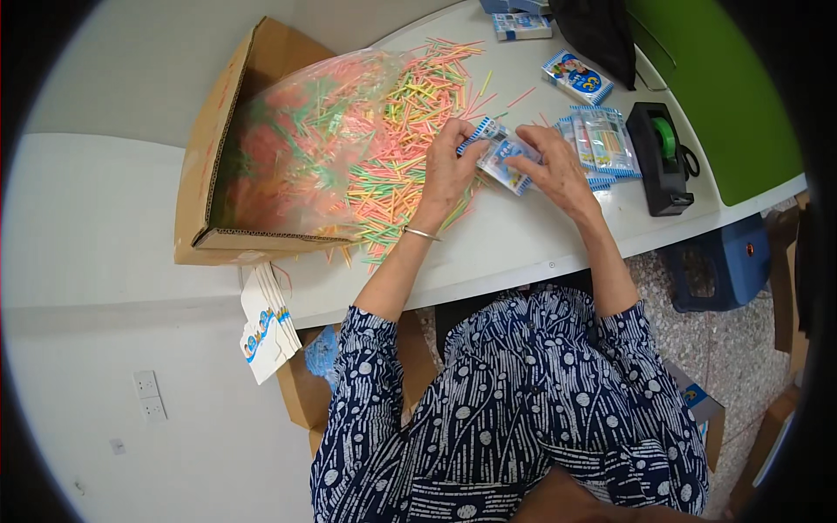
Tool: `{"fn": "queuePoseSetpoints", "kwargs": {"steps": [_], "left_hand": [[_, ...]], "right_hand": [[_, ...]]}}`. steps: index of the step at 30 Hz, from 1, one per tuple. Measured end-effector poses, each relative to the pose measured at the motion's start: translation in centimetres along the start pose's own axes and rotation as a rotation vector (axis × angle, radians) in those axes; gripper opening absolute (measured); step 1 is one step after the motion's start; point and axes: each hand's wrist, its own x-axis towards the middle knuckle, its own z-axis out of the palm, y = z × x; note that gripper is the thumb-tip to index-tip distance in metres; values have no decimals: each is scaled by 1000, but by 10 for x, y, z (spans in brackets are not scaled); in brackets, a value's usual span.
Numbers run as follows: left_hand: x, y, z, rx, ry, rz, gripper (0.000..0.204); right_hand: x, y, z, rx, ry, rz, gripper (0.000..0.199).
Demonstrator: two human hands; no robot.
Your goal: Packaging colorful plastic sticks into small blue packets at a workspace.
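Observation:
A small clear plastic packet (503, 160) with blue-and-white striped ends is held over the white table. My left hand (450, 166) pinches its left end between thumb and fingers. Curled around its right side is my right hand (558, 167), the thumb lying across the front. Just left of my left hand, a heap of thin pink, yellow and green sticks (405, 144) is spread over the table. Similar packets (610, 144), filled with sticks, lie in a pile beyond my right hand.
A cardboard box (202, 183) lies on its side at the left, a bag of sticks (305, 131) spilling from it. A black tape dispenser (664, 166) stands right of the packets. Small printed boxes (575, 77) lie behind. Folded white cartons (268, 322) hang by the front edge; a blue stool (728, 264) stands below.

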Motion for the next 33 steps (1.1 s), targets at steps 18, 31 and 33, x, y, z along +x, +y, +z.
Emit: {"fn": "queuePoseSetpoints", "kwargs": {"steps": [18,31,33], "left_hand": [[-10,-7,-6,136,-135,-8,31],[-37,46,-24,388,58,374,11],[-49,38,-30,420,74,379,11]], "right_hand": [[7,-5,-17,-112,224,-195,15],[-2,-31,-8,149,-129,-153,16],[-6,-31,0,188,-168,-134,16]]}}
